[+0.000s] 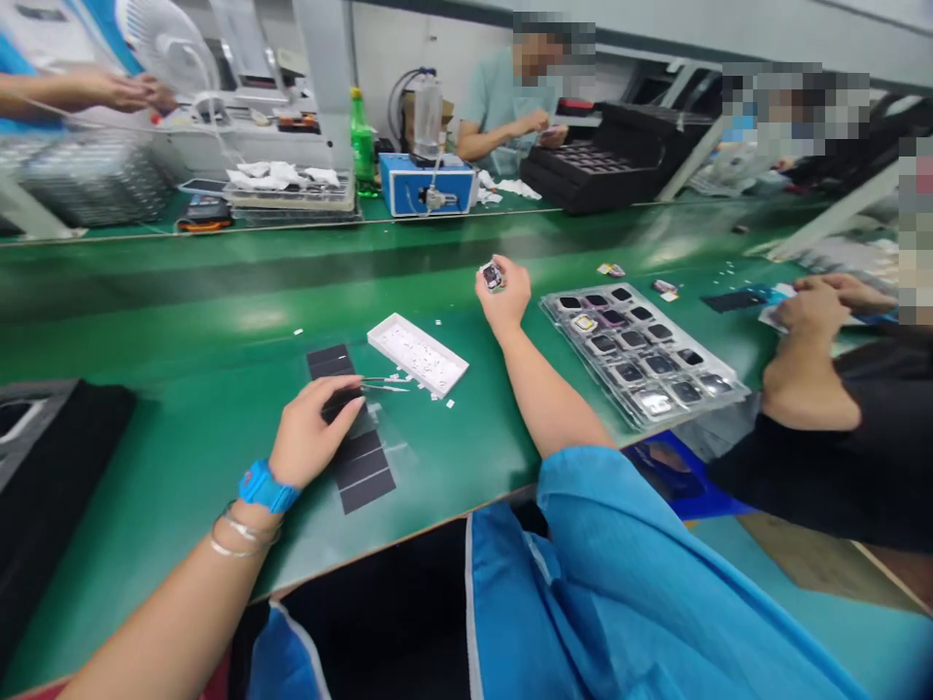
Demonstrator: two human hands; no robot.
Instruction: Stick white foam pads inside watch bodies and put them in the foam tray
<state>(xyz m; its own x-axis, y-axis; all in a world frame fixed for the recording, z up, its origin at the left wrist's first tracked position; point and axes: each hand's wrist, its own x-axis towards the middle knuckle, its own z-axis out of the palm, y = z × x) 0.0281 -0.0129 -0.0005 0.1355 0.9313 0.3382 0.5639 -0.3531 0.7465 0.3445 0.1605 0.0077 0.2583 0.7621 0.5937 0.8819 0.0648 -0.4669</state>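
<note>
Tweezers [385, 385] point right from my left hand [315, 428], their two tips a little apart. That hand is closed on them above a strip of black rectangles [364, 478] on clear film. My right hand [508, 297] is raised further forward, its fingers around a small square electronic part [493, 276] with a dark face. Between the hands lies a shallow white tray [456, 371] with tiny pieces in it. Several small white squares [435, 394] are scattered at its near side. Right of my right arm, a clear plastic tray [627, 413] holds rows of dark square parts.
A black foam-like case [80, 467] stands at the left. A co-worker's hands [820, 301] are at the right end of the green bench [219, 408]. On the back ledge are a blue box-shaped device [397, 185], a green bottle [360, 146] and a black case [590, 165].
</note>
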